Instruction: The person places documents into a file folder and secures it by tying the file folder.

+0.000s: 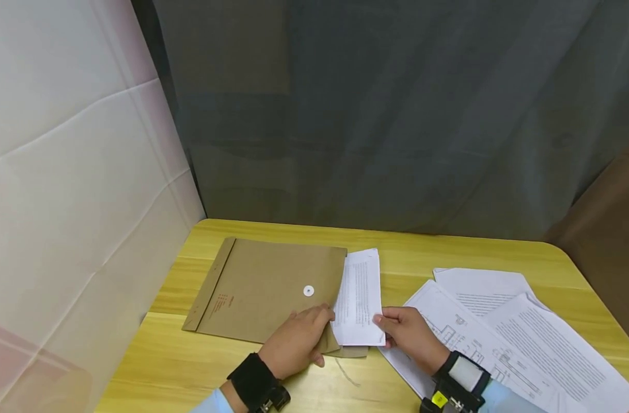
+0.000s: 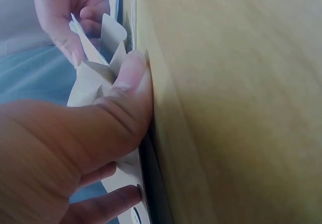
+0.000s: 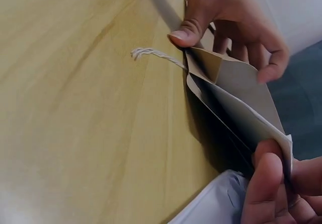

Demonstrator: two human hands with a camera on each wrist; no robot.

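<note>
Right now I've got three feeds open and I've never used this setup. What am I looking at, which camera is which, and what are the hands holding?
There is no machine here: these are a person's two bare hands, with a camera strapped to each wrist and a third worn on the head.

The wide picture is the head camera, looking down at a yellow wooden table. On it lies a brown envelope with a white button clasp. The left hand grips the envelope's open end. The right hand pinches a bundle of printed sheets that sits partly inside that opening. More loose printed pages lie spread to the right.

The left wrist view looks along the table edge at the thumb pressing the envelope's flap. The right wrist view shows the envelope's mouth held open and its closing string trailing on the wood.
</note>
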